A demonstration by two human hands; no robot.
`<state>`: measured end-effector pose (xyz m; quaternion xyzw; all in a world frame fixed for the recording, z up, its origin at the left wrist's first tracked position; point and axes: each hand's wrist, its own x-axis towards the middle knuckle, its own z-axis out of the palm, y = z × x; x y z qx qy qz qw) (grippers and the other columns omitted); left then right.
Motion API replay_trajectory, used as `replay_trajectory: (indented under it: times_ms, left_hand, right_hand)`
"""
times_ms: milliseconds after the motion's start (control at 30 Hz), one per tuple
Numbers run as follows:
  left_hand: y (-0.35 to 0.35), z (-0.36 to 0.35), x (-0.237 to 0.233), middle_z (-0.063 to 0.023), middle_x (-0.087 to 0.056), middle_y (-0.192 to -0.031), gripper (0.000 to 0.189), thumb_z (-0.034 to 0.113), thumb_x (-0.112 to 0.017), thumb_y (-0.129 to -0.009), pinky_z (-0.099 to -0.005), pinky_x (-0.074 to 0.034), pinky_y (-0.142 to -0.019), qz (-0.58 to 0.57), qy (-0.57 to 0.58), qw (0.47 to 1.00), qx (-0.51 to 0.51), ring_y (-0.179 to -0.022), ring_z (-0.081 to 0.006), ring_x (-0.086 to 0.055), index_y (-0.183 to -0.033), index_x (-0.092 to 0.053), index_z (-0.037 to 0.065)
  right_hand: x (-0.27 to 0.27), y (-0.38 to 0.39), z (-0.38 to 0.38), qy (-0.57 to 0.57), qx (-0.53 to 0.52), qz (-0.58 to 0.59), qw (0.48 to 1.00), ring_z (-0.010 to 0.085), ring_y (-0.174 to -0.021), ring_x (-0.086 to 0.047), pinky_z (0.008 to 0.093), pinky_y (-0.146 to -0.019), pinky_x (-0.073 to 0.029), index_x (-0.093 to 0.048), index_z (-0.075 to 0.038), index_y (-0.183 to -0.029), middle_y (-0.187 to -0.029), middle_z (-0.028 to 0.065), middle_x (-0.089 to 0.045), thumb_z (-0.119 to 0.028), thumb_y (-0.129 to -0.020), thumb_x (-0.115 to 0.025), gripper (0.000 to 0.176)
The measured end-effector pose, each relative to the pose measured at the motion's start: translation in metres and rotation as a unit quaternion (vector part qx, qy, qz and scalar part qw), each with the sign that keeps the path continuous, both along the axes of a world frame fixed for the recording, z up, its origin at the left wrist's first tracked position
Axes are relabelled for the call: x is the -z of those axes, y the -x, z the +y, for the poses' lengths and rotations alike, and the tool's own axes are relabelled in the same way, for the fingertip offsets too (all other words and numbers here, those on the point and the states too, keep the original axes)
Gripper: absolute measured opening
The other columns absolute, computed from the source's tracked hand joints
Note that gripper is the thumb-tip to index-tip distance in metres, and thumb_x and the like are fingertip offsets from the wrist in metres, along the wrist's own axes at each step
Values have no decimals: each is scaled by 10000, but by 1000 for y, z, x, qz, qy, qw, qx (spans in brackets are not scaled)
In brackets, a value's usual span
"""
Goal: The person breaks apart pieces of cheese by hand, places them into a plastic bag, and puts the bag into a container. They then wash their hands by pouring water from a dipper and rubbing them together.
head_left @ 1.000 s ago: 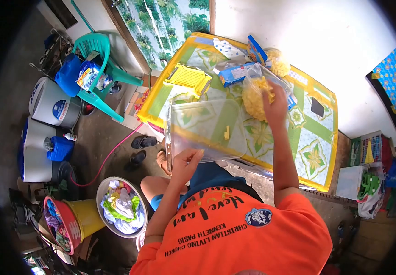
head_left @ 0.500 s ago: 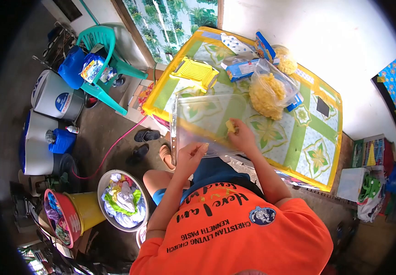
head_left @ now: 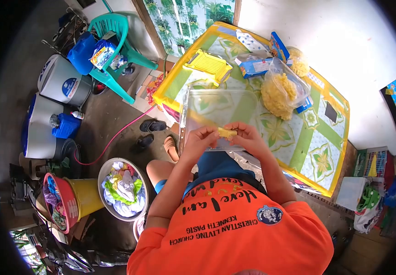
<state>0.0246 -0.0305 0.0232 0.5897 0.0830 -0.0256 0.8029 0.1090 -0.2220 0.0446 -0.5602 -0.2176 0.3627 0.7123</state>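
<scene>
Floral yellow-green tablecloth at 1 o'clock, concrete floor and laundry basin at 8; left hand and right hand both pinch yellow piece over clear tray

The person wore a short-sleeved orange T-shirt with black lettering and a round blue-and-white badge, over blue shorts, with left hand and right hand bare.

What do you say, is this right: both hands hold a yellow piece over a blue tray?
Not quite. The head view shows the tray is clear, not blue. The left hand and right hand do hold the yellow piece over it.
</scene>
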Motion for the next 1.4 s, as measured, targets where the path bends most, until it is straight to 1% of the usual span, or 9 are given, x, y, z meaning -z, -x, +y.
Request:
replay_trajectory:
  times_ms: [200, 400, 600, 800, 900, 1100, 1200, 1300, 1400]
  left_hand:
    - [4, -3, -4, -30, -636, -796, 189, 190, -615, -902, -238, -480, -612, 15, 80, 997, 1, -661, -80, -562, -943, -650, 9]
    - [2, -7, -12, -37, -636, -815, 198, 187, -603, -909, -245, -481, -611, -3, 49, 998, -26, -671, -91, -570, -990, -637, 9]
    - [0, -4, -16, -73, -644, -825, 216, 190, -537, -939, -281, -496, -622, 31, 207, 978, -20, -670, -138, -592, -1003, -609, -4]
    - [-1, -4, -11, -112, -642, -860, 240, 207, -497, -944, -320, -505, -658, 31, 217, 976, 3, -699, -207, -610, -979, -593, -10]
    - [-1, -5, -11, -99, -653, -836, 218, 194, -519, -940, -300, -511, -631, 33, 239, 971, 1, -677, -153, -604, -993, -601, -1]
    - [-3, -4, -13, -121, -625, -896, 270, 203, -487, -933, -314, -520, -639, 32, 260, 965, 12, -699, -180, -603, -1074, -548, -19]
    - [-6, -4, -10, -135, -622, -916, 315, 244, -441, -938, -371, -540, -617, 60, 288, 955, -34, -705, -223, -613, -1084, -546, -15]
    - [-8, -4, -12, -116, -617, -920, 284, 226, -486, -941, -353, -544, -606, 73, 290, 954, -29, -683, -194, -611, -1085, -547, -10]
    - [-8, -11, -21, -75, -613, -852, 268, 213, -593, -911, -282, -527, -551, 44, 157, 987, -6, -649, -129, -587, -1065, -561, -4]
  right_hand:
    - [-4, 1, 1, -21, -5, 15, 1000, 96, -909, -584, 237, -741, -490, -546, 18, -1187, -1096, 61, -603, 33, -852, -550, 335]
    - [-3, 1, 0, -29, 7, 11, 1000, 91, -898, -581, 235, -742, -492, -554, 14, -1182, -1101, 61, -603, 28, -853, -559, 330]
    - [-3, 0, -2, -40, 13, 25, 999, 97, -901, -574, 248, -738, -491, -556, 7, -1189, -1111, 56, -593, -4, -857, -583, 333]
    - [-5, 1, -3, -58, 44, 23, 997, 122, -911, -575, 267, -739, -486, -543, -35, -1217, -1100, 56, -574, -57, -876, -593, 346]
    - [-7, 1, -3, -65, 51, 28, 996, 130, -899, -578, 266, -732, -482, -533, -50, -1230, -1064, 53, -581, -69, -882, -589, 353]
    - [-4, 0, -3, -65, 49, 44, 996, 122, -892, -582, 261, -719, -481, -541, -24, -1199, -1036, 49, -594, -76, -891, -581, 315]
    - [-2, 0, -3, -47, 51, 51, 996, 119, -879, -588, 258, -714, -481, -551, -12, -1176, -1025, 48, -598, -77, -893, -579, 292]
    - [-3, 0, -2, -41, 56, 49, 996, 120, -865, -596, 258, -714, -484, -563, -8, -1162, -1016, 49, -607, -78, -891, -581, 280]
    - [0, 0, 0, -44, 55, 40, 997, 117, -868, -600, 256, -714, -487, -577, -7, -1144, -1011, 55, -620, -78, -885, -587, 269]
